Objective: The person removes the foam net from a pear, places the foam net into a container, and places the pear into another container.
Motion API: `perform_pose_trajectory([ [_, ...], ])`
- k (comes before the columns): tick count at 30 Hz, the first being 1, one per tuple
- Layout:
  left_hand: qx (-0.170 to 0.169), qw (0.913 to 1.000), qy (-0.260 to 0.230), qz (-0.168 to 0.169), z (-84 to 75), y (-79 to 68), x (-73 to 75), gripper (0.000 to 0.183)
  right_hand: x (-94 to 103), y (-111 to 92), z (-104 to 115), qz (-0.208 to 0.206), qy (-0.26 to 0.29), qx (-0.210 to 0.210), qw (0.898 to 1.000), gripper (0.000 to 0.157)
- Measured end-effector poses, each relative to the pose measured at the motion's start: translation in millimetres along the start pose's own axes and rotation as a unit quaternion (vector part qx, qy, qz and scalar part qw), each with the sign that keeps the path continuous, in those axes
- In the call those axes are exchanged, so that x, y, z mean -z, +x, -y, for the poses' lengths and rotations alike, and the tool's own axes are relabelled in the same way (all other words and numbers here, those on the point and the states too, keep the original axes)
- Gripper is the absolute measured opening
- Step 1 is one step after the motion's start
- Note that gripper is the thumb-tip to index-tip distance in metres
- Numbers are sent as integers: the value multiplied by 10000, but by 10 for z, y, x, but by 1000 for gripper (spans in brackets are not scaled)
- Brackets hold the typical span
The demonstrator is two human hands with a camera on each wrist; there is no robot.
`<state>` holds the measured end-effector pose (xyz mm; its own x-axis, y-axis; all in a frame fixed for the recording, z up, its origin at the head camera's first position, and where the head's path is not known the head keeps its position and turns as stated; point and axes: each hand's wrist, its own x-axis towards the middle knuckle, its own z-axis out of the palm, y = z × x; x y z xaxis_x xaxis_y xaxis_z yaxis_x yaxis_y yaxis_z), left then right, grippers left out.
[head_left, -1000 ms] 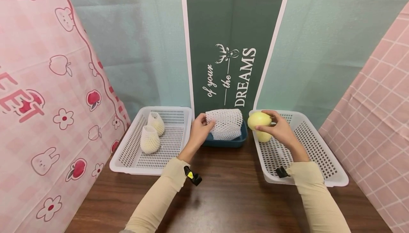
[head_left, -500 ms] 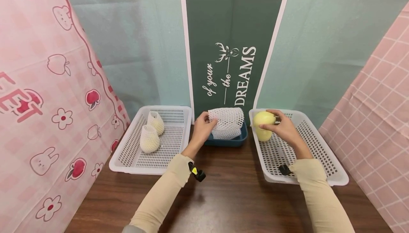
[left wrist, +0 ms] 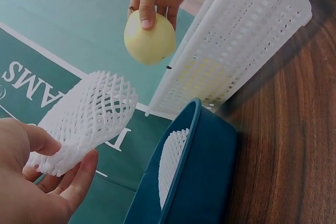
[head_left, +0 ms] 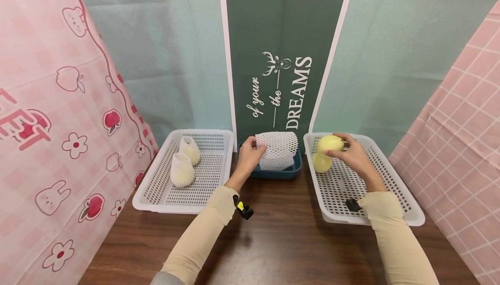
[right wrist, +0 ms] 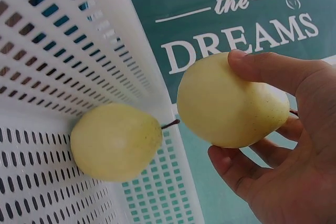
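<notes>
My left hand (head_left: 250, 157) pinches one end of a white foam fruit net (left wrist: 97, 114), raised over the blue bin (head_left: 275, 174). Its other end gapes toward the right. A second foam net (left wrist: 172, 163) lies inside that bin. In my right hand (head_left: 353, 155) is a pale yellow pear (right wrist: 231, 100), gripped between thumb and fingers around its stem end, above the right white basket (head_left: 410, 220). Another pear (right wrist: 116, 142) rests in that basket, against its left wall, stem up toward the held one in the right wrist view.
On the left stands a white basket (head_left: 156, 207) with two pears in foam nets (head_left: 182, 173), (head_left: 190, 149). All containers sit on a brown wooden table (head_left: 281, 233). A green and teal cloth (head_left: 289, 16) hangs behind, with pink cloths at both sides.
My right hand has carried the pear rightward, farther over the right basket and away from the net. My left hand, with the foam net, has shifted slightly right.
</notes>
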<state>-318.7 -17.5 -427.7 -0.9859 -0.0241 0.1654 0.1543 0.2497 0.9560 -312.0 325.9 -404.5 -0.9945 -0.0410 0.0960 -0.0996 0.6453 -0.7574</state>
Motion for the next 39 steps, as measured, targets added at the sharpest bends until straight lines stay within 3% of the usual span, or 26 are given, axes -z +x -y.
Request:
perform_pose_trajectory([
  [15, 177, 9994, 291, -72, -2, 59, -79, 30, 134, 59, -182, -146, -110, -178, 9997, 95],
  [29, 511, 9973, 502, -172, 136, 182, -174, 38, 215, 78, -396, -424, -225, -325, 9983, 90],
  [39, 668, 9959, 595, -95, 169, 221, -213, 40, 296, 120, -509, -343, -438, -525, 9971, 93],
])
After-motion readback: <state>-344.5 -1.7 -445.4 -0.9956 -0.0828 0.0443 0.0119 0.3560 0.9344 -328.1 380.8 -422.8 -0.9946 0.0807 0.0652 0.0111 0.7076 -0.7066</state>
